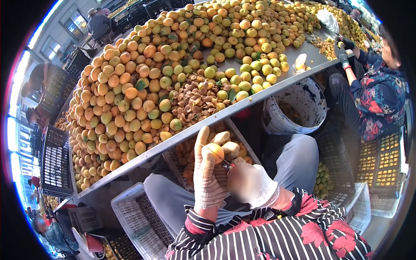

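My left hand [207, 184], in a knitted glove, holds an orange apricot [212, 153] between thumb and fingers, just in front of the table's metal edge [190, 127]. Close beside it is my right hand [265, 190], gloved in white and partly blurred. Its fingers are closed around a small tool [227, 164] with a thin metal end and a bit of red; the tip is at the apricot's lower side. What kind of tool it is, I cannot make out. Under my hands, between my knees, is a crate [172, 167] with orange fruit pieces in it.
Apricots [130, 93] lie heaped across the table, with a pile of brown pits [197, 97] near its edge. A stained white bucket [318, 123] stands by my right knee, a pale crate [130, 203] by my left. A gloved co-worker [375, 95] sits at right.
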`<action>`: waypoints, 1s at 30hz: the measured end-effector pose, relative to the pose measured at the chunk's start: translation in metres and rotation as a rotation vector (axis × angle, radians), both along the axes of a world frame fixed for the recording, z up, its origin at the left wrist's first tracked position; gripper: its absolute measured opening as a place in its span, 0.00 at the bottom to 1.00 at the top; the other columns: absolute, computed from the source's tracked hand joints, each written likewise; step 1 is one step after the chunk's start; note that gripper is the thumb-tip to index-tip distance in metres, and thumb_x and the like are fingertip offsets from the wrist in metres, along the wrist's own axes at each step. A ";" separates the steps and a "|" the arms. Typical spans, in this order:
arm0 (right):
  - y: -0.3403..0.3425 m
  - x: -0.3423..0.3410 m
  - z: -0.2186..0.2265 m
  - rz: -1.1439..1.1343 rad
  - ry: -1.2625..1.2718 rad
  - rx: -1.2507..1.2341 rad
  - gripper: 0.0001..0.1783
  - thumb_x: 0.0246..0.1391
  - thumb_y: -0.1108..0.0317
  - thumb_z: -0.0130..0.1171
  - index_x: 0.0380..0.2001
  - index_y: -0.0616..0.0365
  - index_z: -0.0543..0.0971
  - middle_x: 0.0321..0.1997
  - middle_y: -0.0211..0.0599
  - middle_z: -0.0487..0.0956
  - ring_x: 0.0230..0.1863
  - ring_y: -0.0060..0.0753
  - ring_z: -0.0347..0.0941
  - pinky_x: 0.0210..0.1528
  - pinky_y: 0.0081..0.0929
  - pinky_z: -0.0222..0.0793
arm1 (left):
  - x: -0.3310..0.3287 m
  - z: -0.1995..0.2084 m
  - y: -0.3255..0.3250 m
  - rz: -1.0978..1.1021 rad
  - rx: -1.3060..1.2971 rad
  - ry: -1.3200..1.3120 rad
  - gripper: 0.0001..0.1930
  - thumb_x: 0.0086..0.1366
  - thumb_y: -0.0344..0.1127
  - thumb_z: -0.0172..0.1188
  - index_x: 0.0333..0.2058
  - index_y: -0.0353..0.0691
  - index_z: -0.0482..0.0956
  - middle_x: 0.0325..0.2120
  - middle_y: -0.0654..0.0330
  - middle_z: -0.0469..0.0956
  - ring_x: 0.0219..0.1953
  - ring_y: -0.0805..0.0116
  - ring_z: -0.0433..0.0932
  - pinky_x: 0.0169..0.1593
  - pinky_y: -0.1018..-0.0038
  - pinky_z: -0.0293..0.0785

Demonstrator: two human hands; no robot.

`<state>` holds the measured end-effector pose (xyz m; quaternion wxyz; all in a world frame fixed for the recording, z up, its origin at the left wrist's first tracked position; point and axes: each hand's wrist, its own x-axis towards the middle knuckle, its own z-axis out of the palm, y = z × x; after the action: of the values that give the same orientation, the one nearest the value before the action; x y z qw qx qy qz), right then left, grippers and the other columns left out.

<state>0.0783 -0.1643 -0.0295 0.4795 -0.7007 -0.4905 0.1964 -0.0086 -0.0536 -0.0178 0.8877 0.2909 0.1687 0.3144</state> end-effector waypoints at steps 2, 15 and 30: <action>0.000 -0.001 0.006 0.003 -0.019 -0.028 0.08 0.65 0.71 0.56 0.43 0.64 0.73 0.20 0.53 0.76 0.24 0.62 0.78 0.24 0.47 0.70 | 0.000 -0.002 0.005 0.053 0.214 0.028 0.48 0.68 0.46 0.68 0.76 0.48 0.46 0.64 0.48 0.70 0.52 0.63 0.80 0.56 0.68 0.78; -0.004 0.000 0.015 0.104 -0.089 -0.089 0.07 0.68 0.71 0.52 0.43 0.64 0.71 0.23 0.52 0.77 0.25 0.60 0.79 0.26 0.44 0.71 | -0.010 -0.004 0.024 0.200 0.824 0.278 0.58 0.63 0.44 0.73 0.77 0.51 0.36 0.58 0.53 0.71 0.43 0.72 0.75 0.51 0.75 0.75; 0.002 0.000 0.002 0.040 0.354 -0.066 0.07 0.68 0.70 0.56 0.44 0.62 0.77 0.32 0.48 0.80 0.31 0.44 0.82 0.32 0.33 0.74 | -0.015 -0.030 0.027 0.023 -0.268 -0.031 0.28 0.65 0.33 0.64 0.61 0.27 0.68 0.58 0.39 0.73 0.62 0.41 0.74 0.66 0.50 0.75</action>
<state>0.0780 -0.1623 -0.0276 0.5309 -0.6608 -0.4055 0.3423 -0.0234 -0.0270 -0.0482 0.9175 0.1630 0.1986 0.3035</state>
